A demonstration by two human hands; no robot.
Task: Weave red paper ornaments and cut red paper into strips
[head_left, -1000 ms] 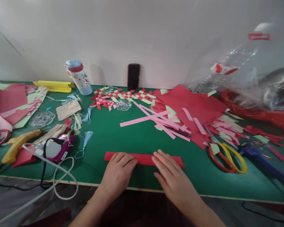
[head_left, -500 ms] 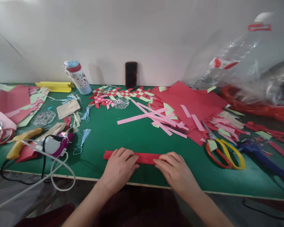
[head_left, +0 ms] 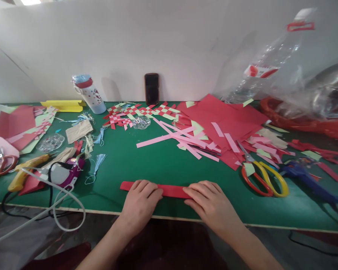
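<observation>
Red paper strip (head_left: 173, 191) lies on green tabletop (head_left: 126, 161). Left hand (head_left: 141, 204) curls over it; right hand (head_left: 212, 206) rests fingertips on it. Cannot tell whether either pinches.

You've 2 hands (head_left: 142, 197) (head_left: 210, 200); 1 held red strip (head_left: 173, 191); 2 prs scissors (head_left: 0, 154) (head_left: 259, 167); 2 glue guns (head_left: 30, 165) (head_left: 312, 182); 2 bottles (head_left: 91, 95) (head_left: 261, 71); 2 bead trays (head_left: 50, 143) (head_left: 141, 122); 1 phone (head_left: 152, 89); 1 yellow sheet (head_left: 63, 106); pink strips (head_left: 154, 140) several, exact no. unclear.
</observation>
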